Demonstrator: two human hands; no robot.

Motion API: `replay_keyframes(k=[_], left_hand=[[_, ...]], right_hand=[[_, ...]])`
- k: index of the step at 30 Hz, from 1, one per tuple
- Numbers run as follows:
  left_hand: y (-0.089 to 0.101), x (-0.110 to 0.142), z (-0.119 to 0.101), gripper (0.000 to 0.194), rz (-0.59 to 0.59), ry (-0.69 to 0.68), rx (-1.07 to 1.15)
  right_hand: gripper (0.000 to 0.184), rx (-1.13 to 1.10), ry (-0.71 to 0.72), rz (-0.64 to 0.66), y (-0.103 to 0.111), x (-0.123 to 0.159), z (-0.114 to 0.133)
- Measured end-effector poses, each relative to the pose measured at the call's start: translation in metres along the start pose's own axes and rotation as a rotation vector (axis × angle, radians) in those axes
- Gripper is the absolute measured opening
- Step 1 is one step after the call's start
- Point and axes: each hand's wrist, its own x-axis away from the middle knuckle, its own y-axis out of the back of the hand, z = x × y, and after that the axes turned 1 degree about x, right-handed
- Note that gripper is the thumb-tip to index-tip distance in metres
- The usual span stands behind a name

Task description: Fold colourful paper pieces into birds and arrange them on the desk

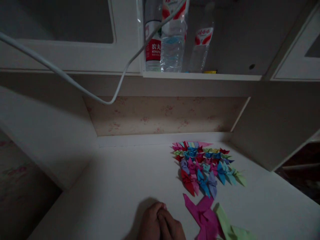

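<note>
White cable (82, 88): enters at the left edge, sags at upper centre-left and rises to the top edge, crossing in front of the wall cabinet (75, 57) and part of its contents. Plastic bottles, top centre: one with a red label (153, 50), a clear one with a red-and-white label (173, 50) beside it, and a third (201, 45), slightly tilted, to their right; a small yellow item (210, 72) lies at the shelf edge. Small folded papers (200, 166), right of centre: crowded in rough rows, in red, pink, blue, lilac and pale green.

Left hand (150, 222) and right hand (172, 226), bottom centre: clenched together, fingers curled; whether they enclose anything cannot be told. Large magenta folded paper (207, 216), lower right of centre: near the right hand but apart from it, with pointed flaps spreading from a creased middle, its lower end cut by the frame. Pale green folded paper (236, 231): just beside it on the right, angular and partly out of frame.

White tabletop (117, 190): smooth, dimly lit, shadowed beside the left hand. Floral back panel (162, 116), centre: beige with pinkish flowers, set between pale side walls (67, 130).
</note>
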Motion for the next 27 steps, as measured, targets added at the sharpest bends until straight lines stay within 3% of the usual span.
replay_keyframes(k=[5, 12, 27], left_hand=[[0.005, 0.003, -0.008, 0.017, 0.002, -0.035, 0.011], [0.01, 0.008, -0.019, 0.016, 0.045, -0.087, -0.082], [0.008, 0.01, -0.006, 0.022, -0.124, -0.124, -0.233]], right_hand=[[0.045, -0.045, -0.013, 0.055, 0.004, -0.001, 0.022], [0.036, -0.066, -0.028, 0.01, 0.003, 0.005, 0.031], [0.033, 0.031, -0.01, 0.119, 0.007, 0.001, 0.013]])
